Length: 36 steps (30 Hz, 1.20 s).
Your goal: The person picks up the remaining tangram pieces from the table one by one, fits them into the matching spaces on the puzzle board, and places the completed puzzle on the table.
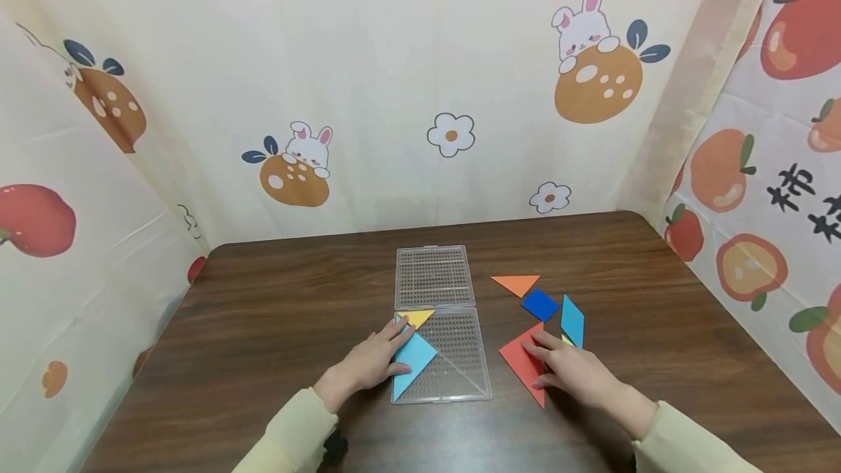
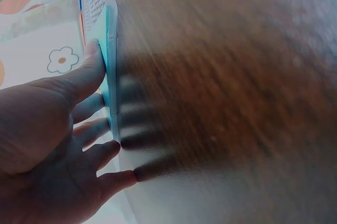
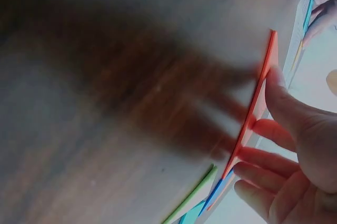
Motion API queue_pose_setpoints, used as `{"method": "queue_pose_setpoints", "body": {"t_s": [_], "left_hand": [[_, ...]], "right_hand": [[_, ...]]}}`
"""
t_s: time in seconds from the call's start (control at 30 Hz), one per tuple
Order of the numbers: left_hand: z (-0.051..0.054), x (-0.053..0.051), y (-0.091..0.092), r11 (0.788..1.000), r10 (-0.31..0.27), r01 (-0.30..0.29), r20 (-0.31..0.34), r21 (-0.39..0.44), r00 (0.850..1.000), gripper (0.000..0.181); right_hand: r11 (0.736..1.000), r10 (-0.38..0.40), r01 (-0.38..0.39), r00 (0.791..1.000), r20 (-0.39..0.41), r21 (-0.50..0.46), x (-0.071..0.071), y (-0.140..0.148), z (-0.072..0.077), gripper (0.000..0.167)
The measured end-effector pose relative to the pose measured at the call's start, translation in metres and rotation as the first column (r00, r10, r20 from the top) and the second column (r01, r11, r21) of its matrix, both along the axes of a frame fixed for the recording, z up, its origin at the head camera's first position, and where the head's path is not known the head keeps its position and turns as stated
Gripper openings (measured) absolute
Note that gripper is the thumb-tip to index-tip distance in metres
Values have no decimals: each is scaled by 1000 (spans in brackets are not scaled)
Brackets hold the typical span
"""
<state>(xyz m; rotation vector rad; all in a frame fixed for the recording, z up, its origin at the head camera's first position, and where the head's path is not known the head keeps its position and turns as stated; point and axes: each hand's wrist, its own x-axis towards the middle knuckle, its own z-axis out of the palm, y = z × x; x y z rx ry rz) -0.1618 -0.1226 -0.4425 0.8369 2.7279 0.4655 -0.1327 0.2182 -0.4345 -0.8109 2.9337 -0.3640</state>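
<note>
My left hand (image 1: 369, 362) lies over the left edge of a clear plastic case (image 1: 453, 371) with a dotted base. Its thumb and fingertips touch a light blue triangle (image 1: 415, 358) lying in the case's near half, beside a yellow triangle (image 1: 417, 317). In the left wrist view, that hand's fingers are spread along the case edge. To the right, the fingertips of my right hand (image 1: 578, 374) rest on a large red triangle (image 1: 522, 360), flat on the table. The right wrist view shows the thumb and fingers on this red triangle (image 3: 256, 97).
Beyond the right hand lie an orange triangle (image 1: 517, 284), a dark blue square (image 1: 541, 305) and a blue parallelogram (image 1: 573, 321). A yellow-green piece (image 1: 568, 340) is partly hidden by that hand. The case's other half (image 1: 434, 277) lies unfolded behind. A printed curtain (image 1: 407, 188) hangs behind the wooden table.
</note>
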Motion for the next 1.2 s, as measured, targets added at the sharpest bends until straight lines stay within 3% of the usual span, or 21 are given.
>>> {"method": "queue_pose_setpoints", "body": {"t_s": [0.4, 0.57, 0.73, 0.93, 1.2], "left_hand": [[-1, 1, 0, 1000, -6, 6, -3, 8, 1000, 63], [0, 1, 1, 1000, -2, 2, 2, -3, 1000, 64], [0, 0, 1, 1000, 0, 0, 6, -2, 1000, 64], [1, -1, 1, 1000, 2, -2, 9, 2, 1000, 64], [2, 1, 1, 1000, -2, 2, -3, -3, 1000, 64]], "right_hand": [[995, -44, 55, 990, -135, 83, 12, -8, -4, 58], [999, -29, 31, 995, -97, 24, 9, -2, -1, 59], [995, 79, -80, 997, -11, -53, -3, 10, 5, 60], [977, 203, -198, 976, 73, -77, -18, 24, 7, 65], [979, 198, -191, 974, 112, -72, -24, 26, 2, 64]]}}
